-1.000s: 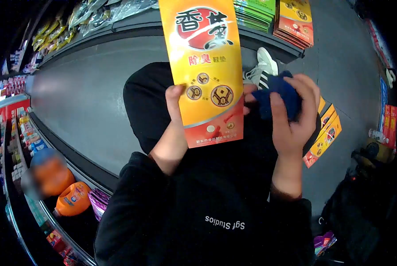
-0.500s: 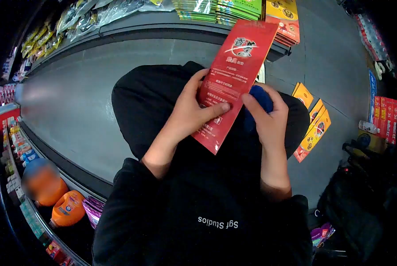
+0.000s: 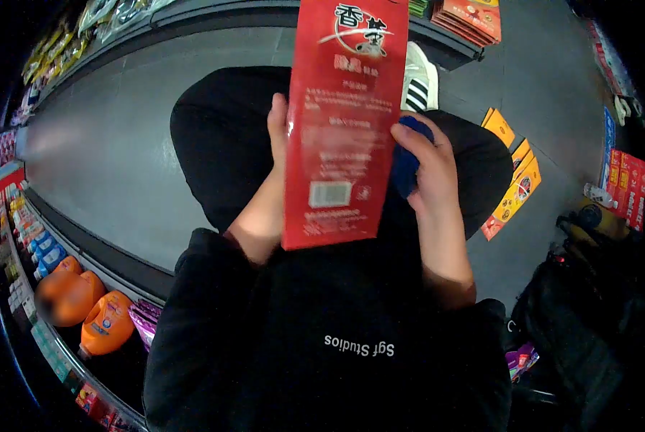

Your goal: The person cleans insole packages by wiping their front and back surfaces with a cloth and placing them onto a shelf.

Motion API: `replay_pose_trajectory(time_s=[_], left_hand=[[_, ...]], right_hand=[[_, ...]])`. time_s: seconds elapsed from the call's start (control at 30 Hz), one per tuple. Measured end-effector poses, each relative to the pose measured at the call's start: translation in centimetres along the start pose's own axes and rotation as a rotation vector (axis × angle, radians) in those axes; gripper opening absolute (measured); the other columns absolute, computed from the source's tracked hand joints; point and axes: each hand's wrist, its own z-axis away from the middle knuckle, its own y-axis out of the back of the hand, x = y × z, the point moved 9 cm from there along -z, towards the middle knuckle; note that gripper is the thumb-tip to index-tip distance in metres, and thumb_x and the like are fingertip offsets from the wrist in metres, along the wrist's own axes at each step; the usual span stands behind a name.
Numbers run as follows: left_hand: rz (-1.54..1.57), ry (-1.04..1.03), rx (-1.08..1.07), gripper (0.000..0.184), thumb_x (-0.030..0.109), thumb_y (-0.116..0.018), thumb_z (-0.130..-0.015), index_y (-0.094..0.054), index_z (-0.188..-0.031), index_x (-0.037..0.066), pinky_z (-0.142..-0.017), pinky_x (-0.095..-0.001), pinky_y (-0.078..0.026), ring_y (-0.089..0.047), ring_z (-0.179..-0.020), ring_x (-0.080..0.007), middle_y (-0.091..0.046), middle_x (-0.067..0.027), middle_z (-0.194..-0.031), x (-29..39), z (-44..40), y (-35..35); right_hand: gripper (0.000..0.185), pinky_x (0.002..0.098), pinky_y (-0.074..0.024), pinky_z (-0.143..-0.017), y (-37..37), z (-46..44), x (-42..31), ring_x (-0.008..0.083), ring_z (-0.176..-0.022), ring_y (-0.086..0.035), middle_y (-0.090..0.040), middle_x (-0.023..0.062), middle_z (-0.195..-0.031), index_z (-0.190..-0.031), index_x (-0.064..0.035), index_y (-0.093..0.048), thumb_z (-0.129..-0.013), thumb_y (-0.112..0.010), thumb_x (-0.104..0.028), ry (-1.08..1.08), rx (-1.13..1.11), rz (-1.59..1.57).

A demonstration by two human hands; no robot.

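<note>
A flat red printed packet [image 3: 340,155] stands nearly upright in front of me, its face with white writing and a barcode towards me. My right hand [image 3: 432,155] grips its right edge with the thumb, and a dark blue cloth [image 3: 407,162] is bunched in the same hand. At the left edge, my left hand [image 3: 279,137] lies partly behind the packet. One of its digits is stretched upward, and its other fingers are hidden. Whether the left hand bears any of the packet's weight cannot be seen.
Orange and yellow packets [image 3: 515,191] lie on the grey floor to the right of my knee. Stacked packets [image 3: 470,20] sit on the low shelf ahead. Orange bottles [image 3: 108,322] stand on a shelf at lower left. A dark bag [image 3: 574,317] rests at right.
The red packet has turned more upright, come nearer the camera and shifted left. My left thumb has left its front face. The right hand still holds the blue cloth at its edge.
</note>
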Motion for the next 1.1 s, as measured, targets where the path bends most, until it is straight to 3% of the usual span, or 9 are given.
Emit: replay_pose_trajectory(time_s=[0.03, 0.07, 0.3, 0.47, 0.53, 0.67, 0.8, 0.87, 1.1], left_hand=[[-0.695, -0.097, 0.585, 0.088, 0.074, -0.028, -0.077, -0.024, -0.141, 0.013, -0.098, -0.0513, -0.038, -0.042, -0.121, -0.0367, -0.032, -0.0199, -0.139, 1.2, 0.7, 0.4], [-0.693, -0.098, 0.6, 0.088, 0.074, -0.028, -0.077, -0.024, -0.141, 0.013, -0.098, -0.0513, -0.038, -0.042, -0.121, -0.0367, -0.032, -0.0199, -0.139, 1.6, 1.1, 1.2], [-0.679, 0.008, 0.267, 0.102, 0.079, -0.025, -0.072, -0.019, -0.14, 0.003, -0.102, -0.0435, -0.035, -0.037, -0.126, -0.0366, -0.03, -0.0263, -0.139, 3.2, 0.0, 1.0], [-0.594, -0.069, 0.225, 0.102, 0.077, -0.033, -0.073, -0.021, -0.14, 0.002, -0.099, -0.0511, -0.037, -0.042, -0.12, -0.0388, -0.034, -0.0285, -0.134, 2.8, -0.5, -1.1], [-0.351, -0.038, 0.06, 0.084, 0.066, -0.047, -0.076, -0.036, -0.131, 0.003, -0.085, -0.0506, -0.047, -0.052, -0.109, -0.0384, -0.045, -0.0243, -0.125, 1.2, -1.3, -3.0], [-0.246, 0.071, 0.019, 0.082, 0.066, -0.041, -0.078, -0.035, -0.132, 0.004, -0.084, -0.0522, -0.047, -0.053, -0.106, -0.0401, -0.044, -0.0239, -0.125, -0.6, -1.6, -3.0], [0.067, -0.03, 0.0, 0.073, 0.057, -0.034, -0.084, -0.032, -0.134, 0.004, -0.087, -0.0475, -0.047, -0.053, -0.105, -0.0392, -0.049, -0.023, -0.121, 1.2, -1.8, -1.6], [-0.433, -0.156, 0.209, 0.074, 0.059, -0.035, -0.082, -0.035, -0.131, 0.004, -0.088, -0.0451, -0.045, -0.054, -0.104, -0.0379, -0.051, -0.024, -0.116, 2.6, -2.0, -0.4], [-0.135, -0.03, 0.022, 0.081, 0.063, -0.045, -0.073, -0.038, -0.127, 0.002, -0.08, -0.0426, -0.046, -0.054, -0.098, -0.0325, -0.047, -0.0247, -0.118, 0.5, -2.8, -2.0]], right_hand=[[0.024, 0.0239, -0.0492, -0.064, -0.7, 0.1, -0.5, 0.0124, -0.069, -0.061, -0.065, 0.0072, -0.084, -0.097, 0.0028, -0.063, -0.075, -0.069, -0.005, 0.064, 0.013, 0.076], [0.024, 0.0239, -0.0492, -0.064, -0.9, 0.0, -0.4, 0.0124, -0.069, -0.061, -0.065, 0.0072, -0.084, -0.097, 0.0028, -0.063, -0.075, -0.069, -0.005, 0.049, 0.014, 0.073], [0.018, 0.0206, -0.0458, -0.064, -3.5, -0.5, -2.7, 0.0079, -0.069, -0.057, -0.064, 0.0036, -0.079, -0.09, 0.0024, -0.064, -0.077, -0.07, -0.009, 0.353, -0.073, 0.633], [0.02, 0.0254, -0.0438, -0.079, -2.3, -2.2, -9.2, 0.0128, -0.089, -0.055, -0.062, 0.0085, -0.096, -0.097, 0.0038, -0.061, -0.083, -0.057, -0.009, 0.598, -0.131, 0.417], [0.027, 0.0274, -0.0422, -0.083, -4.9, -2.0, -11.1, 0.0154, -0.095, -0.054, -0.06, 0.0091, -0.104, -0.102, 0.0025, -0.059, -0.079, -0.055, -0.01, 0.656, -0.142, 0.502], [0.032, 0.0348, -0.0432, -0.085, -12.4, -0.5, -11.0, 0.025, -0.099, -0.055, -0.057, 0.0109, -0.109, -0.109, -0.0071, -0.059, -0.08, -0.062, -0.02, 1.375, -0.163, 1.249], [0.025, 0.0417, -0.0473, -0.065, -14.0, 0.5, -4.7, 0.0316, -0.082, -0.054, -0.053, 0.0118, -0.089, -0.097, -0.0109, -0.057, -0.076, -0.063, -0.023, 1.444, -0.214, 1.395], [0.039, 0.038, -0.0459, -0.075, -13.2, 3.3, -1.1, 0.0296, -0.085, -0.053, -0.051, 0.0119, -0.097, -0.11, -0.0133, -0.06, -0.072, -0.067, -0.016, 1.187, -0.365, 1.424], [0.047, 0.0383, -0.0485, -0.068, -9.5, 9.8, 1.3, 0.026, -0.079, -0.054, -0.051, 0.0078, -0.094, -0.106, -0.013, -0.063, -0.06, -0.069, -0.016, 0.956, -0.754, 1.318]])
